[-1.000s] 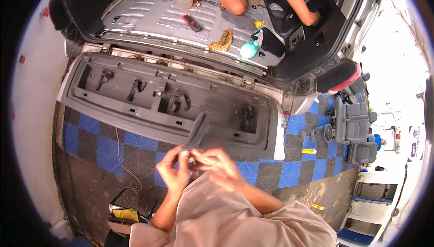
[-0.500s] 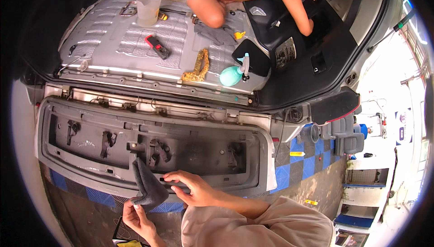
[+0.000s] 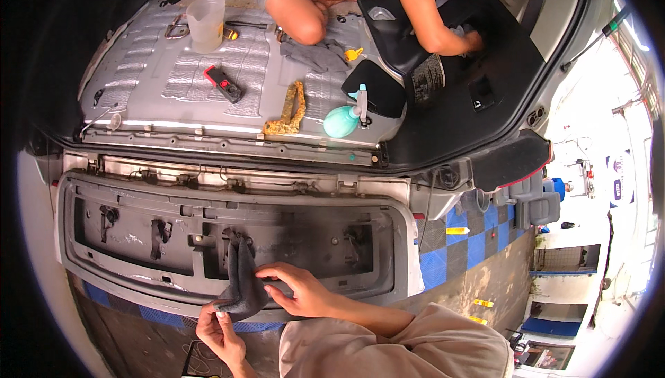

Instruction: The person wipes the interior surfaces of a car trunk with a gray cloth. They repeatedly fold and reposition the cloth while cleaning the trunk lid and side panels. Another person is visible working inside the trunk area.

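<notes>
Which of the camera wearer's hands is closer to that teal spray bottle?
Right. The right hand is open, below and slightly left of the spray bottle in the picture; the left hand, pinching the dark cloth, is lower and farther left.

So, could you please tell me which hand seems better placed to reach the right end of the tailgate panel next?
Probably the right hand: it is open and nearer the right end of the tailgate panel, while the left hand pinches the dark grey cloth farther left.
</notes>
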`<action>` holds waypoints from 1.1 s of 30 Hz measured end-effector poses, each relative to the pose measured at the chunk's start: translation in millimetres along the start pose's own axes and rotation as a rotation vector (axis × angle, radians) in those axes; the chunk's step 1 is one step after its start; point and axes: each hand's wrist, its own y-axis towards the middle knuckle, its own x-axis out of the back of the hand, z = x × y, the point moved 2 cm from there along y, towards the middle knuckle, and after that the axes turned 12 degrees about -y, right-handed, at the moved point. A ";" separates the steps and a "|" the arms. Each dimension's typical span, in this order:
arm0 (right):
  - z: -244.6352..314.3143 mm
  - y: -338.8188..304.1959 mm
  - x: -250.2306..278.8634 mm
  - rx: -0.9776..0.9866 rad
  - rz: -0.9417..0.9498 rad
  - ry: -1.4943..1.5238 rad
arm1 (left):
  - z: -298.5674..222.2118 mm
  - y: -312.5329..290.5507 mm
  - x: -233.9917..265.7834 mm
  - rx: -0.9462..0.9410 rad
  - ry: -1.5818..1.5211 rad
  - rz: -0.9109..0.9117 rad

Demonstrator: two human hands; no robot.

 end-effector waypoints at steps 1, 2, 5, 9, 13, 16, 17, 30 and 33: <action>1.2 -0.3 2.4 0.011 -0.018 -0.015 | -1.5 0.0 -2.0 0.006 0.012 0.019; 2.8 -0.2 5.1 0.035 -0.037 -0.033 | -3.3 0.1 -3.6 0.013 0.008 0.046; 8.8 0.1 14.1 0.094 -0.049 -0.095 | -8.9 0.9 -8.1 0.043 0.153 0.144; 16.7 1.0 22.9 0.207 0.089 -0.189 | -22.0 -0.2 -12.8 0.013 0.291 0.282; 20.5 -0.4 18.4 0.297 0.259 -0.163 | -30.1 0.3 -16.4 -0.038 0.328 0.400; 19.9 -4.2 7.0 0.239 0.280 -0.142 | -29.6 1.5 -12.6 -0.085 0.356 0.353; 18.2 -5.4 2.0 0.166 0.312 -0.116 | -28.3 2.0 -10.2 -0.088 0.383 0.322; -5.4 7.7 -27.0 0.313 0.025 -0.203 | -34.4 5.4 18.1 -0.199 0.381 0.080; -13.3 7.7 -31.9 0.310 0.049 -0.188 | -33.5 6.6 21.6 -0.229 0.398 0.028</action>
